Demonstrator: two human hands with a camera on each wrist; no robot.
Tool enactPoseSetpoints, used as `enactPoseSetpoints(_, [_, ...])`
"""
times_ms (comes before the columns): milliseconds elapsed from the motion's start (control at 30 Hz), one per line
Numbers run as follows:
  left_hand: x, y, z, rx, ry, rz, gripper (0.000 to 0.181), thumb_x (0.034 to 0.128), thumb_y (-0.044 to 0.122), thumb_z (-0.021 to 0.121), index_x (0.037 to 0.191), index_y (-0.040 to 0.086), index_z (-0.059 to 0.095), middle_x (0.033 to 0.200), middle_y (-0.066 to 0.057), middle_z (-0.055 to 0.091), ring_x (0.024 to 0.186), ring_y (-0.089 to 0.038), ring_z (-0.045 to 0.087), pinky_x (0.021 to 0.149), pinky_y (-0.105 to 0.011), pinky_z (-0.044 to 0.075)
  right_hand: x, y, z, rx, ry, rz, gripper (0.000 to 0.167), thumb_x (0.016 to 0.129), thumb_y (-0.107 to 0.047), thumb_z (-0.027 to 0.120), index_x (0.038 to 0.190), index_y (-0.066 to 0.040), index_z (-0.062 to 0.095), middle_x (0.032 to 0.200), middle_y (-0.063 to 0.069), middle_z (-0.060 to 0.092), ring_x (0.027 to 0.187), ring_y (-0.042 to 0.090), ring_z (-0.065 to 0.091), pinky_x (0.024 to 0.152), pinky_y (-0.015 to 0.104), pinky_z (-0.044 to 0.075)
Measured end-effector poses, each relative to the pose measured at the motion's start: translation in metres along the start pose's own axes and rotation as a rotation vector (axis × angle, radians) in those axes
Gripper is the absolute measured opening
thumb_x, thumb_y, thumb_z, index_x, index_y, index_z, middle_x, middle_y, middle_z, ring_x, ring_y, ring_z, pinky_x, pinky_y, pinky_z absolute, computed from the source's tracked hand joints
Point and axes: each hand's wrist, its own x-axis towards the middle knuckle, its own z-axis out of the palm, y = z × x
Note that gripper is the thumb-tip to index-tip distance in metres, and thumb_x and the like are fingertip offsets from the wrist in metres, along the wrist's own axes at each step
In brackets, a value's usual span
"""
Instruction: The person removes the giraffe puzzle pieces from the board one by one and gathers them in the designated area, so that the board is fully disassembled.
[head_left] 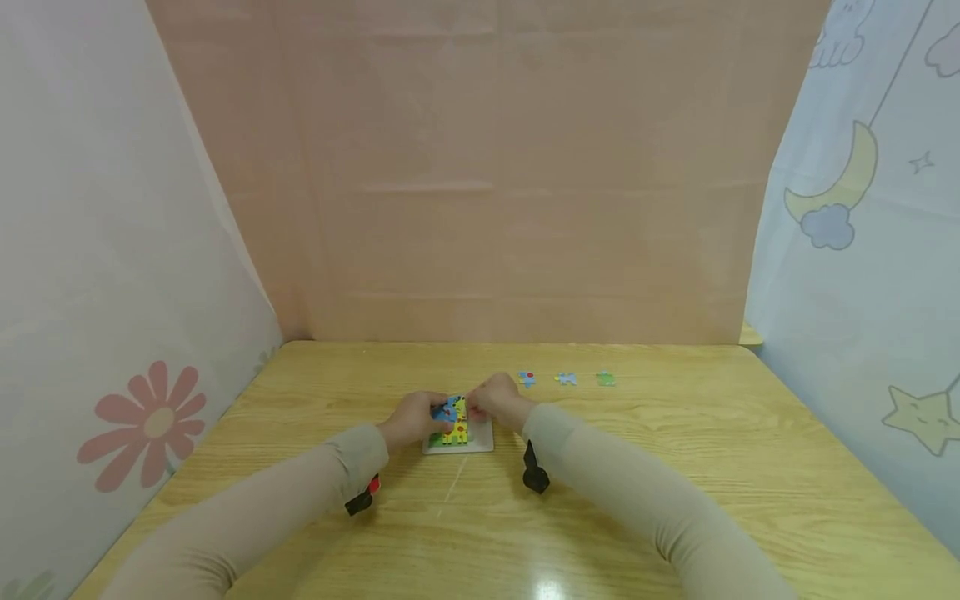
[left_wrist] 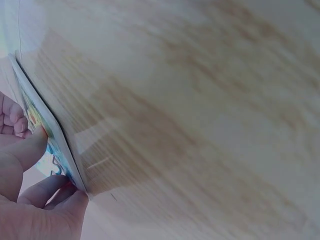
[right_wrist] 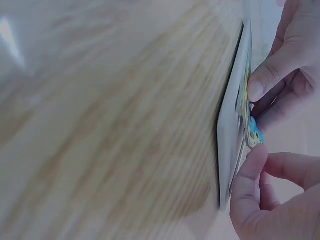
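Observation:
A small puzzle board (head_left: pixel 482 442) with a pale frame lies on the table, bearing a giraffe picture made of blue, yellow and green pieces (head_left: pixel 454 432). My left hand (head_left: pixel 412 417) grips it from the left. In the left wrist view the thumb (left_wrist: pixel 37 142) rests on the picture while the other fingers reach the board's edge. My right hand (head_left: pixel 501 400) is at the board's upper right. Seen from the right wrist, its thumb and forefinger pinch the edge of a yellow and blue puzzle piece (right_wrist: pixel 256 137), partly hidden by the fingertips.
Three loose puzzle pieces lie in a row behind and to the right of the board: a blue one with a red spot (head_left: pixel 527 379), a blue and yellow one (head_left: pixel 567 379) and a green one (head_left: pixel 606 379). A brown sheet (head_left: pixel 480 183) stands behind the wooden table (head_left: pixel 675 433).

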Motion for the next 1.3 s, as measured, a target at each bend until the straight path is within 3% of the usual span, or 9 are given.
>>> enactPoseSetpoints(300, [0.002,0.001,0.0,0.017,-0.005,-0.016,0.056,0.0829,0.015,0.077,0.133,-0.001,0.057,0.14,-0.016,0.054,0.131,-0.034,0.049,0.108,-0.046,0.042,-0.007,-0.002,-0.001,-0.043,-0.025,-0.031,0.008,0.085,0.002,0.067,0.086,0.003,0.074,0.079,0.01,0.072,0.059,0.011,0.064,0.055,0.023,0.056])
enactPoseSetpoints(467, [0.003,0.0,0.0,0.005,-0.009,-0.021,0.057,0.0821,0.015,0.078,0.133,-0.001,0.057,0.14,-0.016,0.054,0.131,-0.034,0.049,0.108,-0.047,0.042,-0.01,-0.001,-0.001,-0.012,-0.066,-0.042,0.006,0.087,0.003,0.066,0.088,0.003,0.072,0.082,0.011,0.07,0.064,0.013,0.065,0.062,0.025,0.058])
enactPoseSetpoints(933, [0.003,-0.002,0.0,0.006,-0.007,0.045,0.055,0.0835,0.015,0.077,0.131,-0.004,0.057,0.14,-0.019,0.053,0.132,-0.036,0.047,0.108,-0.048,0.041,-0.011,0.002,-0.003,0.067,-0.108,-0.019,0.009,0.092,0.003,0.06,0.096,0.002,0.068,0.093,0.011,0.064,0.071,0.015,0.062,0.064,0.024,0.057])
enactPoseSetpoints(1067, [0.002,-0.003,0.0,-0.003,-0.007,0.045,0.053,0.0839,0.014,0.076,0.131,-0.003,0.058,0.141,-0.018,0.053,0.132,-0.036,0.047,0.109,-0.047,0.04,-0.006,0.002,-0.003,0.037,-0.155,-0.056,0.016,0.089,0.004,0.058,0.102,0.002,0.068,0.095,0.012,0.065,0.069,0.015,0.062,0.062,0.025,0.057])
enactPoseSetpoints(1300, [0.0,-0.001,0.0,0.0,-0.013,0.06,0.055,0.0841,0.015,0.076,0.132,-0.004,0.056,0.141,-0.019,0.052,0.133,-0.037,0.046,0.109,-0.047,0.04,-0.002,0.001,-0.005,-0.031,-0.195,-0.105,0.013,0.092,-0.007,0.065,0.101,0.001,0.071,0.083,0.009,0.068,0.062,0.012,0.061,0.059,0.024,0.057])
